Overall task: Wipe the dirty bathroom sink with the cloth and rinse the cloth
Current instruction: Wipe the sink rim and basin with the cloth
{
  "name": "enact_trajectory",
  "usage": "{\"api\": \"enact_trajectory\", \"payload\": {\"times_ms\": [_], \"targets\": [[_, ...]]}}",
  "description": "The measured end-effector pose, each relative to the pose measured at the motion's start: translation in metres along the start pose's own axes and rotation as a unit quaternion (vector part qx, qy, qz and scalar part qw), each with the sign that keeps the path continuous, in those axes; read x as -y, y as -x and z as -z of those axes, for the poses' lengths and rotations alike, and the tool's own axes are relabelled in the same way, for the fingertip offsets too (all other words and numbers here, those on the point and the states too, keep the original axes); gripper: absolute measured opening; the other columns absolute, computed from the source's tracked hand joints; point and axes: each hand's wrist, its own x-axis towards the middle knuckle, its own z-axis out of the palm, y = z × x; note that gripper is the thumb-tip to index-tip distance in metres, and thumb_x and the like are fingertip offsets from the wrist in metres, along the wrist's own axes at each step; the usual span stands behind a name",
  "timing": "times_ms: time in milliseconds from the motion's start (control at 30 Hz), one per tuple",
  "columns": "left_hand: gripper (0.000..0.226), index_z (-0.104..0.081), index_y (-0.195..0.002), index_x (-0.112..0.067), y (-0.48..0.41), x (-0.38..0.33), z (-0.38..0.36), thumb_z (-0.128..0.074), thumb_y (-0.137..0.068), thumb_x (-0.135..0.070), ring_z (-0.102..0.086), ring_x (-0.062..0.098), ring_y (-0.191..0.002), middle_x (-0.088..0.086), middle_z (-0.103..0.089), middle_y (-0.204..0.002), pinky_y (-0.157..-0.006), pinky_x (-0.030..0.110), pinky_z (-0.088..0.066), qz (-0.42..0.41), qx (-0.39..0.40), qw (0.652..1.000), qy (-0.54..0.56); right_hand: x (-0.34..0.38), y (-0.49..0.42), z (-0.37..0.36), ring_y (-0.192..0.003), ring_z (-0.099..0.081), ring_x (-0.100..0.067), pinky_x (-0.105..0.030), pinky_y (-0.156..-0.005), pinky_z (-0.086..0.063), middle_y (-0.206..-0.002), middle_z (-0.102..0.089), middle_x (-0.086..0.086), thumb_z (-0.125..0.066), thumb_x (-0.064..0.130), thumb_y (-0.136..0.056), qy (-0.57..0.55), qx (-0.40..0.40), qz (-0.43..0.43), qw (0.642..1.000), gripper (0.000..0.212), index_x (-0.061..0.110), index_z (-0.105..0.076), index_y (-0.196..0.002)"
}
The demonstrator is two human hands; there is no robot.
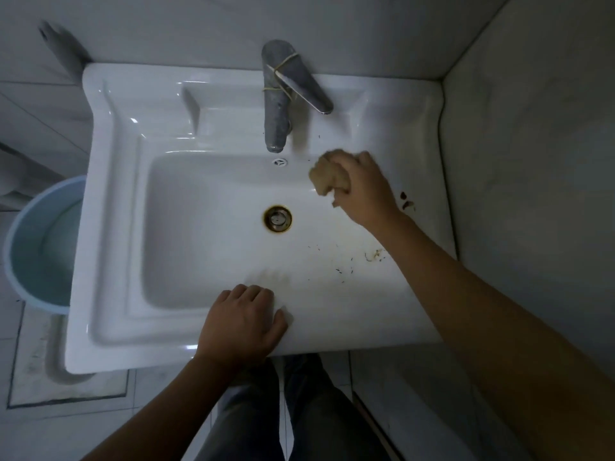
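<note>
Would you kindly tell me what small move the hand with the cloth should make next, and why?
Probably slide the right hand, gripping the cloth, toward the person along the right ledge of the sink: dark stains and scattered debris lie there unwiped.

left hand (pixel 244 322): bare | right hand (pixel 362 188): bare | trousers (pixel 317 407): dark blue-grey

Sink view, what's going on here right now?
A person is wiping a white sink. The right hand grips a beige cloth at the basin's back right corner, near the tap, which isn't running. The left hand rests on the front rim. Brown stains and dark specks show on the right side.
</note>
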Motion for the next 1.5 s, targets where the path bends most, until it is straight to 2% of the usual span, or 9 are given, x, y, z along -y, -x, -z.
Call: {"api": "enact_trajectory", "payload": {"times_ms": [100,233,333,400,533,767,1000,1333,1500], "targets": [[0.05,-0.067,-0.093,-0.021,-0.001,-0.001,0.002,-0.036,-0.093,-0.06,-0.061,0.018,-0.076,-0.002,-0.068,-0.087,-0.071,0.034,-0.052,0.001,0.005,1.0,-0.007,-0.025,0.06,0.019,-0.114,-0.055,-0.024,-0.033,-0.094,-0.05,-0.129,-0.05,-0.007,-0.07,0.01,-0.083,-0.01,0.015,-0.047,0.999,0.059,0.023,-0.054,-0.139],[0.053,-0.068,-0.093,-0.02,0.001,-0.002,0.006,-0.033,-0.092,-0.06,-0.061,0.018,-0.076,-0.002,-0.07,-0.087,-0.072,0.034,-0.05,0.002,0.016,1.0,-0.006,-0.047,0.08,0.063,-0.122,-0.05,-0.022,-0.034,-0.103,-0.045,-0.137,-0.044,-0.006,-0.071,0.017,-0.085,0.001,-0.064,-0.116,0.991,0.061,0.024,-0.05,-0.141],[0.055,-0.069,-0.094,-0.019,0.001,-0.003,0.007,-0.032,-0.092,-0.06,-0.061,0.018,-0.075,-0.002,-0.07,-0.087,-0.071,0.034,-0.05,0.006,0.018,1.0,-0.001,-0.058,0.056,0.084,-0.129,-0.043,-0.026,-0.038,-0.108,-0.04,-0.145,-0.04,-0.009,-0.07,0.03,-0.087,0.05,-0.037,-0.118,0.991,0.064,0.026,-0.046,-0.146],[0.056,-0.069,-0.097,-0.019,0.001,-0.004,0.006,-0.032,-0.092,-0.06,-0.062,0.018,-0.077,-0.001,-0.071,-0.089,-0.072,0.033,-0.049,0.005,0.017,1.0,0.0,-0.064,0.041,0.079,-0.127,-0.046,-0.03,-0.046,-0.108,-0.042,-0.142,-0.046,-0.011,-0.061,0.039,-0.091,0.091,-0.016,-0.091,0.992,0.052,0.024,-0.053,-0.141],[0.064,-0.07,-0.106,-0.019,0.0,-0.006,0.008,-0.026,-0.091,-0.062,-0.064,0.02,-0.086,0.0,-0.072,-0.099,-0.078,0.034,-0.049,0.015,0.03,0.999,-0.005,-0.065,0.039,0.056,-0.11,-0.055,-0.032,-0.049,-0.093,-0.05,-0.125,-0.056,-0.014,-0.052,0.03,-0.095,0.125,-0.077,-0.07,0.987,0.034,0.017,-0.064,-0.124],[0.063,-0.069,-0.11,-0.019,0.0,-0.005,0.008,-0.027,-0.09,-0.061,-0.064,0.02,-0.09,0.001,-0.072,-0.104,-0.081,0.035,-0.049,0.025,0.041,0.999,-0.008,-0.046,0.089,0.025,-0.115,-0.048,-0.031,-0.04,-0.08,-0.053,-0.13,-0.047,-0.01,-0.064,0.019,-0.09,0.137,-0.084,-0.122,0.979,0.046,0.022,-0.051,-0.134],[0.06,-0.069,-0.108,-0.018,-0.001,-0.007,0.008,-0.03,-0.09,-0.059,-0.064,0.02,-0.088,0.001,-0.072,-0.101,-0.081,0.036,-0.05,0.03,0.051,0.998,-0.003,-0.035,0.181,-0.001,-0.122,-0.043,-0.026,-0.04,-0.089,-0.05,-0.137,-0.045,-0.006,-0.064,0.019,-0.091,0.063,-0.105,-0.177,0.977,0.05,0.021,-0.052,-0.139],[0.06,-0.07,-0.107,-0.017,-0.001,-0.008,0.011,-0.03,-0.089,-0.058,-0.064,0.02,-0.087,0.001,-0.072,-0.1,-0.079,0.035,-0.048,0.031,0.052,0.998,0.004,-0.046,0.045,0.028,-0.124,-0.041,-0.031,-0.035,-0.073,-0.047,-0.137,-0.042,-0.012,-0.059,0.03,-0.092,0.165,-0.08,-0.152,0.971,0.041,0.02,-0.053,-0.131],[0.059,-0.069,-0.109,-0.017,-0.001,-0.007,0.01,-0.03,-0.091,-0.057,-0.064,0.02,-0.088,0.002,-0.072,-0.102,-0.08,0.035,-0.049,0.03,0.06,0.998,-0.001,-0.053,0.036,0.034,-0.122,-0.041,-0.03,-0.038,-0.077,-0.052,-0.136,-0.041,-0.01,-0.055,0.026,-0.093,0.17,-0.044,-0.135,0.975,0.04,0.022,-0.053,-0.133]]}}
